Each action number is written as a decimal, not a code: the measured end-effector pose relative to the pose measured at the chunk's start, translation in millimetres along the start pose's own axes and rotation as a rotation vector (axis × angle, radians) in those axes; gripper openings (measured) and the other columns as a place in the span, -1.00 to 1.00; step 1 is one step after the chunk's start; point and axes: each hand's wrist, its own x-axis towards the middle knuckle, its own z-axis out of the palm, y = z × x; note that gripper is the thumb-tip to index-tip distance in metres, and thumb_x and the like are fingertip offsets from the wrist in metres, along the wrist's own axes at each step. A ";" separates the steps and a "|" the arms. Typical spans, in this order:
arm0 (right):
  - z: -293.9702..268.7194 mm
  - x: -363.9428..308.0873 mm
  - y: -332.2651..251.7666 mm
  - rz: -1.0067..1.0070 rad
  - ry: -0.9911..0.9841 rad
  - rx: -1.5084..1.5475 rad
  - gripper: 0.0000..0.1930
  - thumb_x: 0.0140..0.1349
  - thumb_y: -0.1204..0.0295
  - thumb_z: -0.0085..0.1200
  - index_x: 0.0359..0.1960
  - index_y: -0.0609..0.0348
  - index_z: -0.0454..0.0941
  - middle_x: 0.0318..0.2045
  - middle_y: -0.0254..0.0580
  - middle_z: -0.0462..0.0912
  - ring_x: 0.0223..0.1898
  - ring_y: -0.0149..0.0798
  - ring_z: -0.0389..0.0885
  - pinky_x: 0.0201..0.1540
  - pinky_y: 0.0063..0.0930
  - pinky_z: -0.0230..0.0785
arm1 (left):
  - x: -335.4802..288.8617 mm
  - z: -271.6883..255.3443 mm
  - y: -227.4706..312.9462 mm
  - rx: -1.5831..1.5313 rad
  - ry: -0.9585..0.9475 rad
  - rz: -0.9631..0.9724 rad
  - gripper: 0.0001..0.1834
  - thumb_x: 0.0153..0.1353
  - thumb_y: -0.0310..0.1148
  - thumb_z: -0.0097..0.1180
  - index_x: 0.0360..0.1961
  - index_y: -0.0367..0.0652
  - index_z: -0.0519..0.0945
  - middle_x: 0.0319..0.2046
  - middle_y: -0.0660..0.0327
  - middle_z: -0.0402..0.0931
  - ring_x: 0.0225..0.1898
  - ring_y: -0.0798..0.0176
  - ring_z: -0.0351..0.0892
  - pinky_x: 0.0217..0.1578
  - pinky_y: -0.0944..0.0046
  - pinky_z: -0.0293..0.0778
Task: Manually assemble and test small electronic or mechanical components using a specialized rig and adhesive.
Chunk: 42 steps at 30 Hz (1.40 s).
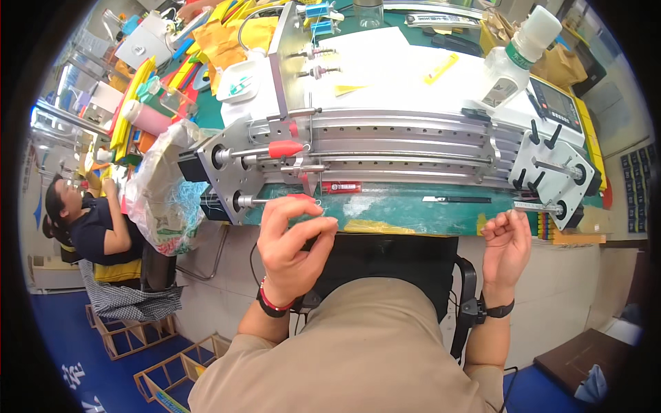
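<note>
Below the left end of a long silver metal machine with rods and rails (385,172), my left hand (289,241) is raised with curled fingers, thumb and forefinger close together. A red tip (303,198) on the machine's lower rod shows just behind these fingers. Near the lower corner of the white right end plate (551,175), my right hand (507,251) has its thumb and fingertips pinched together. What either hand pinches is too small to make out. Between the hands, a slim black utility knife (457,199) and a red flat item (342,186) lie on the green table edge (406,215).
A plastic bag with blue strands (182,199) hangs left of the machine. Behind it stand a white bottle (506,76) and a panel with a screen (554,103). Another person (96,220) sits far left. A black chair armrest (468,289) is beside my right forearm.
</note>
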 end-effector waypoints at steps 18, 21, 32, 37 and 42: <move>10.9 6.2 13.8 0.014 0.037 0.123 -0.88 0.54 0.40 0.05 -0.22 0.11 0.51 -0.43 -0.24 0.66 -0.43 -0.22 0.75 -0.31 -0.32 0.66 | -8.6 -6.2 -1.4 -0.022 -0.081 0.009 -0.73 -0.03 -0.65 0.50 -0.29 -0.18 0.72 -0.19 0.16 0.60 0.00 -0.07 0.58 0.04 -0.02 0.48; 11.4 10.8 13.5 0.027 0.015 0.096 -0.87 0.54 0.41 0.05 -0.23 0.12 0.50 -0.44 -0.23 0.66 -0.44 -0.23 0.75 -0.33 -0.34 0.66 | -8.0 -6.1 -2.4 0.003 -0.078 0.013 -0.73 -0.03 -0.66 0.49 -0.29 -0.17 0.72 -0.19 0.17 0.60 0.00 -0.06 0.57 0.03 -0.01 0.48; 58.9 -46.4 19.6 0.164 -0.290 -0.239 -0.80 0.62 0.31 0.08 -0.03 0.22 0.55 -0.20 -0.10 0.77 -0.27 -0.27 0.81 -0.16 -0.38 0.71 | 22.1 -21.9 -29.0 0.189 -0.127 -0.005 -0.74 -0.01 -0.46 0.58 -0.29 -0.13 0.75 -0.26 0.19 0.60 -0.14 0.03 0.55 -0.11 0.05 0.45; 111.6 -67.9 21.2 0.032 -0.572 -0.412 -0.93 0.47 0.56 0.19 -0.09 0.25 0.57 -0.26 -0.25 0.77 -0.36 -0.49 0.67 -0.28 -0.56 0.51 | 26.6 -33.5 -36.7 0.136 -0.154 -0.045 -0.72 -0.04 -0.42 0.62 -0.31 -0.14 0.74 -0.31 0.21 0.63 -0.23 0.05 0.59 -0.20 0.08 0.46; 178.9 -56.1 46.7 -0.686 -0.679 -0.823 -0.79 0.22 0.63 0.34 -0.17 0.21 0.57 -0.33 -0.18 0.66 -0.29 -0.13 0.62 -0.25 -0.27 0.42 | 31.2 -38.9 -42.5 0.106 -0.159 -0.020 -0.70 -0.03 -0.43 0.61 -0.26 -0.15 0.74 -0.31 0.20 0.64 -0.23 0.05 0.61 -0.18 0.07 0.49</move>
